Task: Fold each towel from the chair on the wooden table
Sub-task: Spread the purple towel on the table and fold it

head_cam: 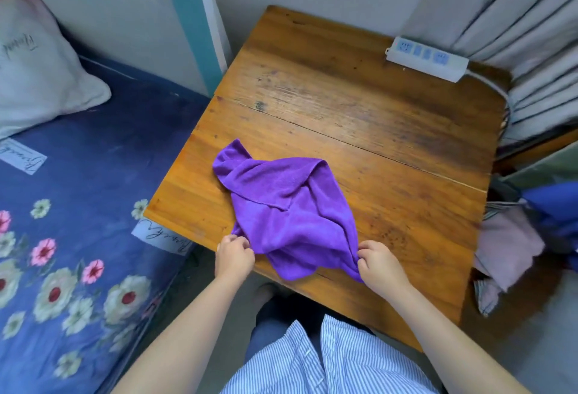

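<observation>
We had the left hand (235, 256) pinching the near left corner of the purple towel (286, 215), fingers curled tight on the cloth, and the right hand (380, 265) gripping the near right edge the same way. The towel lay rumpled on the wooden table (359, 118), close to our edge, with a flap turned back over itself and a far corner bunched toward the bed (93, 206).

By our reckoning we were at the spreading stage, with no clean fold yet made. The next move, as we judged it, called for drawing both corners apart and shaking the cloth flat so its hemmed edges squared up before halving it.

The cloth looked like soft microfibre, fuzzy and limp, with a stitched hem. The table was worn, glossy plank with a seam across it. A white power strip (427, 58) sat at the far corner, and more cloths (513, 246) lay heaped at our right.
</observation>
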A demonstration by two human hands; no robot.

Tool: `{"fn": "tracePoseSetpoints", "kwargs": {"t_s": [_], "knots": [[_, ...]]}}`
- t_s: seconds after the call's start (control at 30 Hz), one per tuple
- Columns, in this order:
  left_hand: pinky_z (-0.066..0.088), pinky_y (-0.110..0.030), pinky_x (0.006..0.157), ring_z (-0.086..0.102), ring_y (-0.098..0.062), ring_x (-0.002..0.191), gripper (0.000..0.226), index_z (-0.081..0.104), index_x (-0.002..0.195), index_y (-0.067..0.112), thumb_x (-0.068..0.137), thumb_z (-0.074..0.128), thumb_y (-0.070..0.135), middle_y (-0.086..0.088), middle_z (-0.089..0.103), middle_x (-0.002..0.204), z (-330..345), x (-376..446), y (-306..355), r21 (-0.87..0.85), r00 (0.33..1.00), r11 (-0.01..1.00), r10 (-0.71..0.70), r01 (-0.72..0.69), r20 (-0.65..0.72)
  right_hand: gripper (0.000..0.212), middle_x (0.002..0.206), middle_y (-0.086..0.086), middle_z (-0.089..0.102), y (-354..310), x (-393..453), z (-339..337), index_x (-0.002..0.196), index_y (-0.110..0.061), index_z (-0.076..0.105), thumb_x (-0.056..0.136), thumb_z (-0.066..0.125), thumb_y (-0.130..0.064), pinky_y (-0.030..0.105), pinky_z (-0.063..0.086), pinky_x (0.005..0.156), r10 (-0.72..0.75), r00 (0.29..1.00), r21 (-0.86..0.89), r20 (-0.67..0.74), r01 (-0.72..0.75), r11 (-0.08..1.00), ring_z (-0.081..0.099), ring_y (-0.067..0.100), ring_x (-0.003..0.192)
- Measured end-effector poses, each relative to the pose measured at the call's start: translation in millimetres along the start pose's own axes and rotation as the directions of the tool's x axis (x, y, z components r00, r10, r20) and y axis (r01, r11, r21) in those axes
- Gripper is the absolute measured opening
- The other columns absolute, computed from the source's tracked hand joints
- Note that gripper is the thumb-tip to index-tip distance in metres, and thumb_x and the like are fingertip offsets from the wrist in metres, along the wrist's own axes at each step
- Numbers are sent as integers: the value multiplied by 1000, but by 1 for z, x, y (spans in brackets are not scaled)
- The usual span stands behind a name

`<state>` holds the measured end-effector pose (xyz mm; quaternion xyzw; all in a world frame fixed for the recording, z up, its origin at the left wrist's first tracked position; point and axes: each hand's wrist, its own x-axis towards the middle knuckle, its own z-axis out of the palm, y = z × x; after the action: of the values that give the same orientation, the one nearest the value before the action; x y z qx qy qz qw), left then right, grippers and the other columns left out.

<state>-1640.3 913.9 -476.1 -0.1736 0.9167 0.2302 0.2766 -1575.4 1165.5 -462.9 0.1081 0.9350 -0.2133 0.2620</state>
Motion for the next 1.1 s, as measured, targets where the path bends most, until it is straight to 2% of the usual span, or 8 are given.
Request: {"fn": "tracePoseSetpoints", "kwargs": {"t_s": [0.2, 0.33, 0.47, 0.6, 0.8, 0.9, 1.0, 1.1], "knots": [[36, -35, 97, 46, -31, 121, 37, 50, 124, 4, 87, 49, 2, -16, 52, 128, -10, 10, -1, -61, 998, 998, 31, -35, -63, 25, 115, 15, 65, -10, 11, -5, 108, 0, 63, 87, 50, -4, 25, 39, 87, 305, 950, 451, -61, -247, 858, 57, 27, 108], [43, -37, 92, 52, -31, 114, 30, 54, 117, 8, 88, 48, 8, -14, 58, 120, -7, 12, 9, 18, 999, 999, -37, 37, -18, 41, 111, 17, 65, -19, 23, -4, 123, 0, 52, 85, 58, -12, 29, 41, 88, 402, 913, 478, 72, -385, 790, 57, 30, 107], [43, -35, 84, 54, -35, 105, 20, 61, 100, 6, 88, 46, 11, -18, 62, 110, -5, 9, 12, 20, 995, 997, -74, 75, -67, 8, 80, 15, 62, -21, 30, -7, 85, -5, 66, 78, 62, -8, 29, 39, 70, 432, 889, 528, 149, -441, 726, 56, 26, 81], [42, -33, 81, 56, -34, 102, 22, 64, 102, 4, 89, 48, 11, -18, 65, 109, -15, 12, 8, -154, 987, 986, -83, 62, -137, 27, 65, 7, 54, -14, 30, -14, 55, -14, 52, 81, 61, -10, 28, 33, 63, 405, 913, 627, 42, -340, 701, 48, 21, 68], [42, -32, 84, 58, -31, 100, 22, 65, 102, -1, 91, 50, 11, -19, 66, 106, -53, 20, 17, -406, 938, 910, -69, -80, -339, 27, 58, 2, 48, 8, 33, -54, 59, -12, 50, 82, 60, -2, 28, 31, 54, 440, 873, 825, -211, -82, 559, 42, 18, 67], [43, -34, 86, 56, -30, 98, 25, 63, 103, 3, 94, 46, 18, -15, 64, 104, -69, 21, 32, -611, 849, 787, -263, -86, -458, 17, 66, 9, 51, 21, 37, -76, 68, -8, 54, 84, 58, -5, 29, 33, 60, 490, 801, 811, -345, -8, 584, 42, 19, 68], [41, -30, 74, 52, -24, 82, 26, 59, 106, 0, 95, 43, 18, -9, 57, 88, -72, 20, 44, -689, 886, 723, -283, -55, -368, 20, 70, 9, 51, 32, 33, -83, 66, -10, 52, 85, 58, -9, 29, 32, 66, 558, 746, 826, -364, -19, 564, 42, 20, 71], [35, -30, 68, 45, -23, 78, 24, 55, 101, 1, 97, 38, 17, -12, 52, 88, -60, 19, 48, -579, 964, 815, -145, -12, -224, 33, 62, 9, 47, 35, 26, -73, 55, -13, 46, 85, 60, -8, 30, 31, 59, 531, 819, 801, -217, -161, 577, 42, 21, 69]]}}
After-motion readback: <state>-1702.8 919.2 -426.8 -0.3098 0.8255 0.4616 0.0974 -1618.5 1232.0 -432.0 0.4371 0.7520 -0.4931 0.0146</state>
